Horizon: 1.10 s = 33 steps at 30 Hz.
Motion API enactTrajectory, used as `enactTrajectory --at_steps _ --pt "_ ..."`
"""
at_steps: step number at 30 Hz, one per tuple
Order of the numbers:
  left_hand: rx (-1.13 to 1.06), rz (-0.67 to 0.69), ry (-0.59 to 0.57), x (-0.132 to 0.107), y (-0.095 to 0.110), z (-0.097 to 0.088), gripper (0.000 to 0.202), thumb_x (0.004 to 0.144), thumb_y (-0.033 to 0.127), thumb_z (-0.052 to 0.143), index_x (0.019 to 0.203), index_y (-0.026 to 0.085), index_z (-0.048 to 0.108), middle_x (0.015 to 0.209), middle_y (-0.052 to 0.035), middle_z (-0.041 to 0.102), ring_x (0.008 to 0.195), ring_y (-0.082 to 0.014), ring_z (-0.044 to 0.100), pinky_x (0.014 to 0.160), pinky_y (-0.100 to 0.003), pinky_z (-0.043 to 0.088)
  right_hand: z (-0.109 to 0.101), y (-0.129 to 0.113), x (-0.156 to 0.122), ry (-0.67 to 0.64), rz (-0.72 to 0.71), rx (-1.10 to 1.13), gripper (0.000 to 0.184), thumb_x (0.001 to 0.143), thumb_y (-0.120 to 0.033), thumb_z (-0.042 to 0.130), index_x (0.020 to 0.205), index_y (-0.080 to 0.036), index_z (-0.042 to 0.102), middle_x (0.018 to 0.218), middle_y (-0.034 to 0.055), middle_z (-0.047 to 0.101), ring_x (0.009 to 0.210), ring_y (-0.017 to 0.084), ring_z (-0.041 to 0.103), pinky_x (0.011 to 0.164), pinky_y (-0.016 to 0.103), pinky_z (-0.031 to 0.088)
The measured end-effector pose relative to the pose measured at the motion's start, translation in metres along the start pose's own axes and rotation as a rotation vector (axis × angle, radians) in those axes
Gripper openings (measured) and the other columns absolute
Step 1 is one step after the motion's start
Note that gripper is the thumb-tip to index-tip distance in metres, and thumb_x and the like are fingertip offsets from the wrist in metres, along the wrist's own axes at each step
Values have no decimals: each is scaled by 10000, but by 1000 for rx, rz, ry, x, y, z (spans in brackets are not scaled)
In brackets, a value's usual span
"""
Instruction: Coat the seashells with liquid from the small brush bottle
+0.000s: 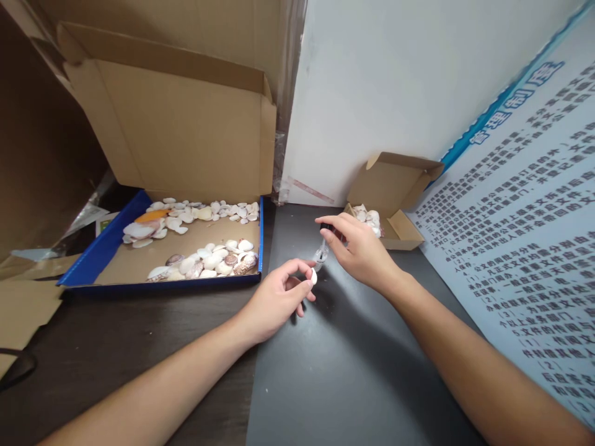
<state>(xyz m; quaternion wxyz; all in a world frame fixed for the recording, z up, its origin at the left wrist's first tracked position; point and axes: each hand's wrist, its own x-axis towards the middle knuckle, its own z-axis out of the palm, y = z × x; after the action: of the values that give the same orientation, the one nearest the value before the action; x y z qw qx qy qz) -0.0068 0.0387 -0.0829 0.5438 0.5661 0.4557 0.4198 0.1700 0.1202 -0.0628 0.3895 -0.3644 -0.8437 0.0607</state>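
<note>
My left hand (279, 297) is closed in a pinch on a small white shell (313, 277) just above the dark table. My right hand (357, 251) is closed around a small clear tube-like tool (320, 253), whose tip points down at the shell. A large open cardboard box with a blue rim (93, 263) lies to the left, holding several white and brown shells (204, 260). A small open cardboard box (395, 186) behind my right hand holds several more shells (369, 218).
A white wall panel (395, 80) stands behind. A printed poster with blue heading (525, 248) leans at the right. Cardboard pieces (23, 303) and a black cable (13, 365) lie at the left. The dark table (334, 384) stretches toward me.
</note>
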Motion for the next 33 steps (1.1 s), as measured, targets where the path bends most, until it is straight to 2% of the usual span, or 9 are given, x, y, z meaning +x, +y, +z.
enactTrajectory --at_steps 9,17,20,25,33 --pt "2 -16 2 0 1 0 255 805 393 652 808 170 528 1306 -117 555 623 -60 578 484 -192 503 -8 5 3 88 59 -39 226 968 -264 506 1107 -184 666 838 52 667 717 191 573 698 324 442" --pt "65 14 -14 0 -1 -1 220 850 372 608 833 168 529 1271 -107 537 666 -74 580 499 -199 513 -8 7 2 103 42 -32 228 971 -265 499 1108 -183 662 838 53 654 723 190 568 694 319 444" --pt "54 27 -34 0 -1 -1 214 851 368 615 826 171 535 1324 -104 523 678 -75 583 500 -198 507 -9 6 4 68 -31 -16 243 973 -262 491 1146 -193 647 895 57 652 718 175 566 705 314 450" --pt "47 21 -70 -1 -1 -1 182 865 333 601 825 171 529 1374 -110 508 702 -84 594 508 -200 502 -10 6 8 -78 -125 39 273 973 -233 470 1197 -216 625 1034 74 650 803 182 600 717 311 464" --pt "76 0 -104 -2 -1 1 133 889 282 556 834 174 504 1458 -110 449 819 -128 636 524 -199 494 -10 9 7 -114 -133 75 254 964 -214 486 1158 -199 649 985 63 654 791 169 595 710 298 458"
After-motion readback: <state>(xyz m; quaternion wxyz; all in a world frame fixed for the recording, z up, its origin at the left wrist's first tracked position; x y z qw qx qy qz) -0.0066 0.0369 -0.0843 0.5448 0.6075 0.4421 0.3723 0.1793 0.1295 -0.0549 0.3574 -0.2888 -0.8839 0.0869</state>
